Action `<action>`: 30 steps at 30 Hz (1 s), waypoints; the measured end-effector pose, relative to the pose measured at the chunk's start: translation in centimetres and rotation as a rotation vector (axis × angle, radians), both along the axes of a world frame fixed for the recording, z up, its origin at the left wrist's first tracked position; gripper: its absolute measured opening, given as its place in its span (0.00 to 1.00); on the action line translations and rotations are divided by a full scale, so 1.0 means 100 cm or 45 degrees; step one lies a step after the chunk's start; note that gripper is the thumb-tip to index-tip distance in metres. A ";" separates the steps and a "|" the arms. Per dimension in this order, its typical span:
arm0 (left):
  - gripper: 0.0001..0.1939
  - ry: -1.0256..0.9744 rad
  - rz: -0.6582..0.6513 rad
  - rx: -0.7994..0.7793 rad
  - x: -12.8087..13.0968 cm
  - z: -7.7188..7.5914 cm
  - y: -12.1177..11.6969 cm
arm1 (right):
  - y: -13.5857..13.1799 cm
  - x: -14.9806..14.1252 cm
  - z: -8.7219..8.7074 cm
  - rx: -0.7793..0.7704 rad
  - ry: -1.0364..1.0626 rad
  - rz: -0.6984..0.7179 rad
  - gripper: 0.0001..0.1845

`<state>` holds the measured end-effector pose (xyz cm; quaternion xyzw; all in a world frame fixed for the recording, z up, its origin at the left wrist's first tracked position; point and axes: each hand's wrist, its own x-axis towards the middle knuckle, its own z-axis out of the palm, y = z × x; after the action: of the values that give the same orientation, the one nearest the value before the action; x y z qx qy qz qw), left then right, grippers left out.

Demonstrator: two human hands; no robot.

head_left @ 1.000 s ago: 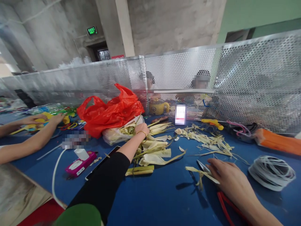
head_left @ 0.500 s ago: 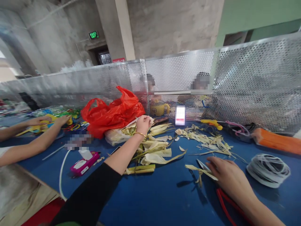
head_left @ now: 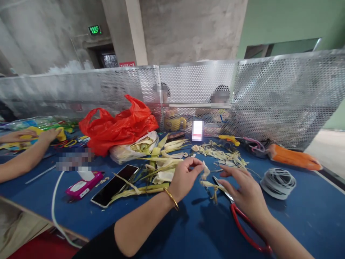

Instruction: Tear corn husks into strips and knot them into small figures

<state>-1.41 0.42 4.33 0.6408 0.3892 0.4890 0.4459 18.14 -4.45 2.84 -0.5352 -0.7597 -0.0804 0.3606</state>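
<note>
My left hand point(head_left: 187, 176), with a gold bangle at the wrist, pinches a small pale piece of corn husk point(head_left: 205, 172) between thumb and fingertips. It hangs just above a knotted corn husk strip point(head_left: 211, 186), whose right end runs to my right thumb. My right hand point(head_left: 244, 187) holds that strip above the table, its index finger raised apart from the thumb. Red-handled scissors point(head_left: 249, 232) lie under and beside my right hand, the blades pointing up-left past the thumb. A pile of corn husks point(head_left: 164, 176) lies left of my left hand.
A black phone point(head_left: 115, 185), a magenta power strip point(head_left: 84, 185) and a red plastic bag point(head_left: 118, 124) lie to the left. Husk scraps point(head_left: 221, 153), a coil of clear cord point(head_left: 278, 183) and an orange bundle point(head_left: 293, 157) lie right. A perforated metal screen point(head_left: 199, 79) stands behind. A co-worker's hands point(head_left: 48, 135) work far left.
My left hand has come from the husk pile beside the red bag to the right, bringing a husk piece close to my right hand. The view has turned slightly right.
</note>
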 end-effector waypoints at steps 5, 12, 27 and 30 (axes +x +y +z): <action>0.05 0.060 -0.092 0.020 0.008 -0.016 -0.011 | -0.008 -0.017 -0.004 -0.054 0.007 0.195 0.19; 0.09 -0.002 -0.132 -0.113 0.005 -0.018 -0.012 | -0.009 -0.023 0.001 -0.216 0.223 0.141 0.13; 0.07 0.148 0.019 0.194 0.011 -0.027 -0.028 | 0.141 -0.011 0.027 -0.481 -0.335 -0.364 0.13; 0.08 0.230 -0.048 0.385 0.011 -0.031 -0.033 | 0.162 -0.048 0.012 -0.560 -0.487 -0.131 0.11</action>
<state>-0.36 -2.90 1.26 0.7492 0.3375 0.4739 0.3166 13.39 11.75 4.05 -0.6134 -0.7849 -0.0313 0.0816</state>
